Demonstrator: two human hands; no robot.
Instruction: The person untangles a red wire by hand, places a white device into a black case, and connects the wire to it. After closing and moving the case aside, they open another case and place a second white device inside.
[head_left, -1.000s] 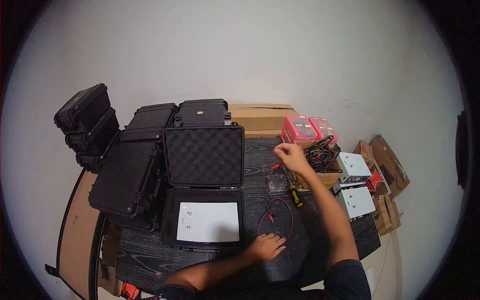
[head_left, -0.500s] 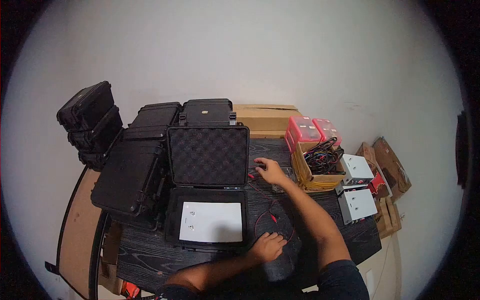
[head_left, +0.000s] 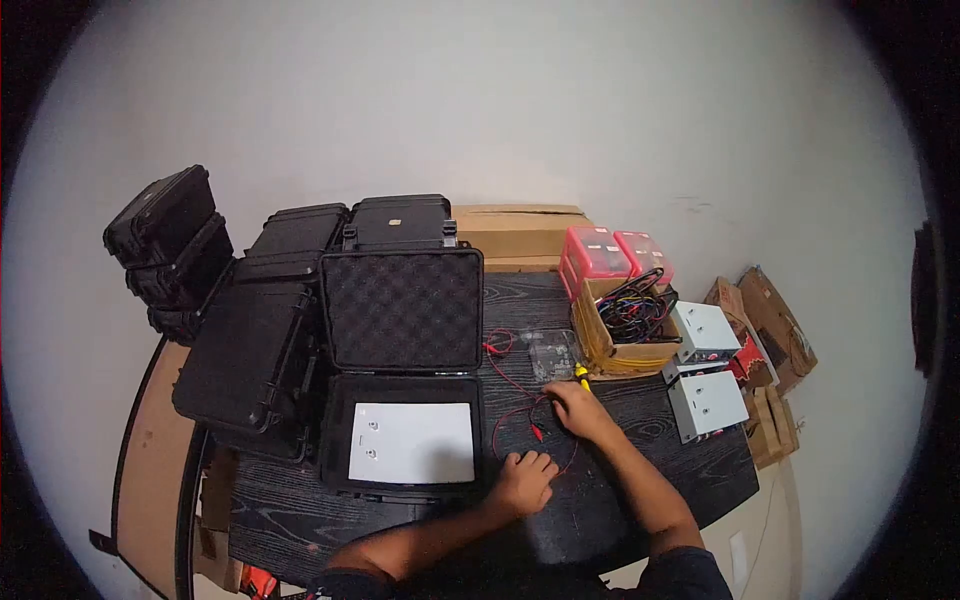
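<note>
A thin red wire (head_left: 512, 384) with red alligator clips lies looped on the dark table. One clip (head_left: 538, 434) rests between my hands, and another clip (head_left: 489, 348) lies beside the open case's lid. My right hand (head_left: 580, 411) has its fingertips closed at the wire's upper loop. Lower down, my left hand (head_left: 527, 484) has bent fingers at the loop's near side; what they hold, if anything, is hidden. Left of my hands stands an open black case (head_left: 403, 312) with foam in its lid. A white panel box (head_left: 412, 443) with two small fittings sits in its base.
Closed black cases (head_left: 245, 360) are stacked at the left. On the right, a cardboard box (head_left: 625, 354) holds tangled cables, with pink-red bins (head_left: 597, 255) behind and white boxes (head_left: 708, 402) beside it. A yellow-and-black object (head_left: 582, 374) and a clear flat piece (head_left: 550, 353) lie near.
My right hand has come back from beside the case lid toward me, down to the wire loop. The yellow-and-black object now shows. My left hand has shifted slightly, and the view has moved a little.
</note>
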